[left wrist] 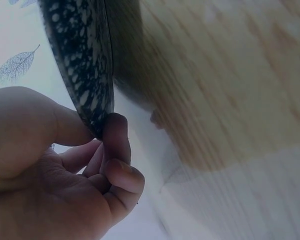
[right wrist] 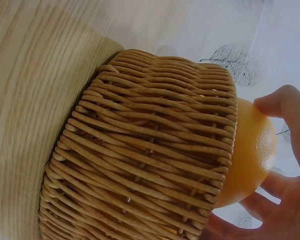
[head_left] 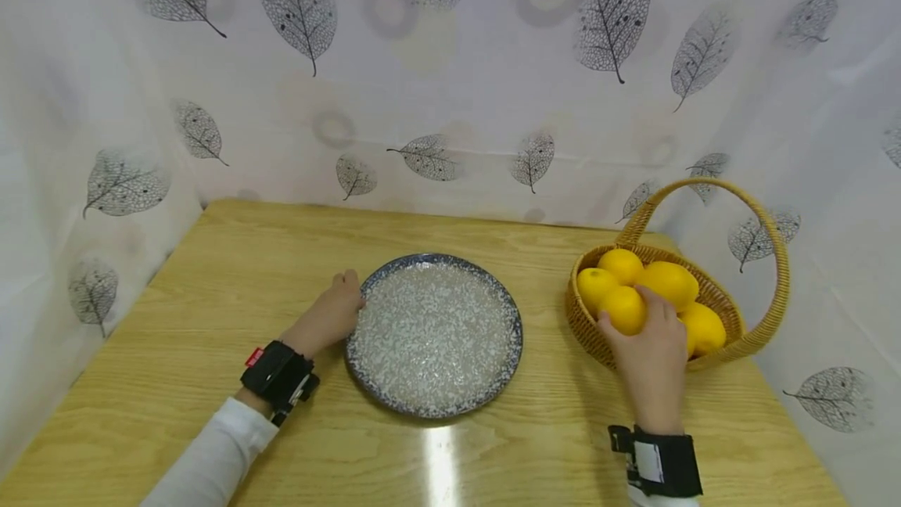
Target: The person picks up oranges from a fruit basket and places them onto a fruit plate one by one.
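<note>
A round speckled grey plate with a dark blue rim lies on the table. My left hand pinches its left rim; in the left wrist view the thumb is on one face of the plate edge and curled fingers are on the other. On the right stands a wicker basket holding several yellow lemons. My right hand grips the front lemon, thumb on its left and fingers on its right. The right wrist view shows this lemon partly hidden behind the basket wall.
The basket's tall arched handle leans to the right, beyond the lemons. Wooden tabletop surrounds the plate. A white curtain printed with leaves encloses the back and both sides.
</note>
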`<state>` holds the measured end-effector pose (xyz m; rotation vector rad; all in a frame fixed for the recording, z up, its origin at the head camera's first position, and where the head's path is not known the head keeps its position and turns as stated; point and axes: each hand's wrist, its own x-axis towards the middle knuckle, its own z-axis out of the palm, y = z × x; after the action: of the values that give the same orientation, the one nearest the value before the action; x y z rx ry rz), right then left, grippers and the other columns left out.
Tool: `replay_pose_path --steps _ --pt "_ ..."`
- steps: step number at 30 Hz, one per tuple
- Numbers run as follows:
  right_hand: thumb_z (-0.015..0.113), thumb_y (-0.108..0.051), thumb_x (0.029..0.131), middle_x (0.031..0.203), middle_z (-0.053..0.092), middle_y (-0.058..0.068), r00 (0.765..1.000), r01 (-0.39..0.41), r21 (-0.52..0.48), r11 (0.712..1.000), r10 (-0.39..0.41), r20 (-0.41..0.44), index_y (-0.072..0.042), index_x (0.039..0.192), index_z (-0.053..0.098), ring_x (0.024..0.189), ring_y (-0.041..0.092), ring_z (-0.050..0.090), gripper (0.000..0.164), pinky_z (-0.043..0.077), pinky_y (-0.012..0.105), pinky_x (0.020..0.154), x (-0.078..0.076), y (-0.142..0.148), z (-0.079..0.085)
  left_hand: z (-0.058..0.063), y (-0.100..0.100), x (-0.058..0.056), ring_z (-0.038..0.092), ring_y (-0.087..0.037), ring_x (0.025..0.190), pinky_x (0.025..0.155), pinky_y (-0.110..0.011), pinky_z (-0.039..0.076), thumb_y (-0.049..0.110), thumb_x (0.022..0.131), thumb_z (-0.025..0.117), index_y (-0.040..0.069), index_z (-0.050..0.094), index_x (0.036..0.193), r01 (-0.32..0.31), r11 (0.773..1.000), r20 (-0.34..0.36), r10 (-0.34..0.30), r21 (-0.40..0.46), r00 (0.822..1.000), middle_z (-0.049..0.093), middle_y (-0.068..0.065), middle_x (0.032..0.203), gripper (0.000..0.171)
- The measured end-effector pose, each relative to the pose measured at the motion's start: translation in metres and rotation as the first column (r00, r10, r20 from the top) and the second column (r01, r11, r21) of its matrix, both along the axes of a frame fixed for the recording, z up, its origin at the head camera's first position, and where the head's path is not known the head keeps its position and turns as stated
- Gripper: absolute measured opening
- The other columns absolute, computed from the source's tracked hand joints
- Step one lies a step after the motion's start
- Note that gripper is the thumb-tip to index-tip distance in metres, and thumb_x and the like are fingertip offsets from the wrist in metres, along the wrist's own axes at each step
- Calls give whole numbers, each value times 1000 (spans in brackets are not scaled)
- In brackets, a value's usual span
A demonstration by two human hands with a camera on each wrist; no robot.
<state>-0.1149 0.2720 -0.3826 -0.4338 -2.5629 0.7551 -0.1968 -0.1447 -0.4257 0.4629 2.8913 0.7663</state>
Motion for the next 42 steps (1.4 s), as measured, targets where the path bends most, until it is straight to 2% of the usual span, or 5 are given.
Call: replay_pose_path --steps 16,21,25,33,42 --pt "75 -33 89 145 52 23 995 -95 38 995 94 35 -6 144 52 123 48 48 65 40 62 98 3 -24 3 0 -1 0 45 -23 74 63 -37 49 -4 100 48 -17 42 108 6 1000 -16 -6 -11 1000 45 -23 93 16" --pt "75 -33 90 146 51 24 993 -114 46 992 112 41 -6 145 51 122 48 48 66 40 63 98 4 -29 5 0 -1 -4 52 -27 78 68 -42 53 -2 101 49 -20 40 124 -8 1000 16 8 -16 1000 50 -31 103 31" --pt "77 -30 90 145 49 26 989 -140 53 989 138 45 -4 146 49 122 51 46 68 39 63 99 6 -29 5 -1 -3 -8 60 -36 93 80 -49 55 4 102 50 -20 38 133 -13 999 58 15 -30 998 54 -36 114 41" --pt "81 -19 84 139 50 32 984 -180 52 982 179 18 7 142 45 125 50 43 73 31 60 104 4 -29 9 5 -5 -16 61 -34 96 83 -49 54 9 104 51 -12 51 120 7 1000 44 -6 -21 999 59 -27 106 26" --pt "84 -17 80 137 54 30 970 -231 196 953 242 -36 2 139 50 119 50 44 71 37 60 98 -8 -52 27 -1 -6 -24 62 -32 97 86 -48 52 9 105 49 -8 53 118 -6 1000 72 5 6 997 63 -22 104 22"
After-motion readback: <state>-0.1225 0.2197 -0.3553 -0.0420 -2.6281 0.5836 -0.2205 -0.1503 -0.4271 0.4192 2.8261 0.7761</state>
